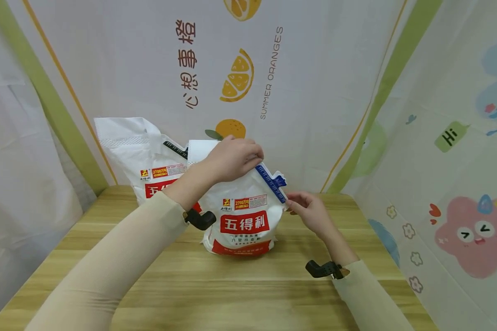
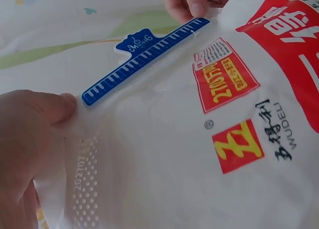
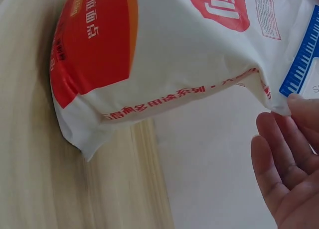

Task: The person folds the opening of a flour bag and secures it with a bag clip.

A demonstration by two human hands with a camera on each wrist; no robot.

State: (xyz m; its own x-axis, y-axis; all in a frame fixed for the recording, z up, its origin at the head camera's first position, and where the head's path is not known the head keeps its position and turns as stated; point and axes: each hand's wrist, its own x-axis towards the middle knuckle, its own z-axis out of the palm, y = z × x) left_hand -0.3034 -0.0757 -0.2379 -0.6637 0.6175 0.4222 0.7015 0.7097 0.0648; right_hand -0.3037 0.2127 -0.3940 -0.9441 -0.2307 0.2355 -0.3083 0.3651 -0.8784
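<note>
A white flour bag [image 1: 240, 202] with red labels stands on the wooden table. Across its slanted top edge sits a blue clip [image 1: 270, 184] with white piano-key markings. My left hand [image 1: 238, 158] grips the bag's top beside the clip's upper end; in the left wrist view its thumb [image 2: 62, 105] lies on the plastic. At the clip's lower end, my right hand [image 1: 308, 211] pinches the bag's corner between thumb and fingers, as the right wrist view also shows, with the other fingers [image 3: 271, 164] loosely bent below.
Behind and to the left stands a second white flour bag [image 1: 126, 147], closed with a black clip [image 1: 175, 149] and partly covered by my left arm. A printed curtain [image 1: 314, 92] hangs behind the wooden table [image 1: 215, 294], and more printed cloth [image 1: 443, 174] hangs at the right.
</note>
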